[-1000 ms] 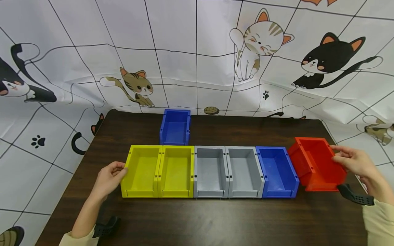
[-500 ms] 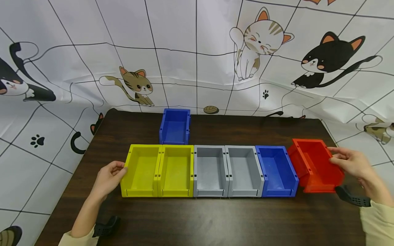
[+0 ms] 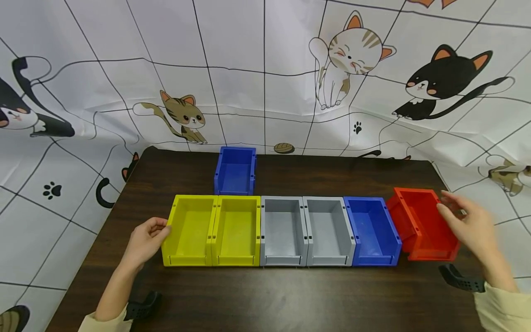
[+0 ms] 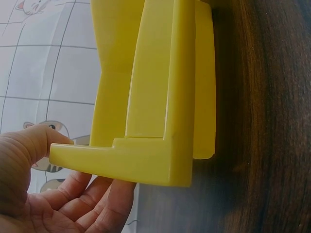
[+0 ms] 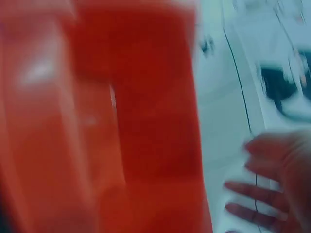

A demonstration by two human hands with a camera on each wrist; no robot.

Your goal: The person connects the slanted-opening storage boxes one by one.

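At the left end of a row of plastic storage bins, my left hand (image 3: 144, 242) pinches the side wall of the outer yellow bin (image 3: 191, 230). In the left wrist view the thumb lies over that bin's rim (image 4: 112, 158) and the fingers (image 4: 104, 204) curl against its outer side. My right hand (image 3: 473, 226) is beside the red bin (image 3: 431, 226) at the right end. The blurred right wrist view has the fingers (image 5: 257, 196) spread, with a gap between them and the red bin (image 5: 155, 121). The red bin stands against a blue bin (image 3: 372, 233).
Between the ends stand a second yellow bin (image 3: 236, 230) and two grey bins (image 3: 284, 228), side by side. Another blue bin (image 3: 235, 173) sits behind the row on the dark wooden table (image 3: 290, 299). A cat-print sheet (image 3: 265, 69) hangs behind the table.
The red bin has shifted left, coming against the blue bin. My right hand moved left with it, then came off its right wall. The left hand keeps its place on the yellow bin.
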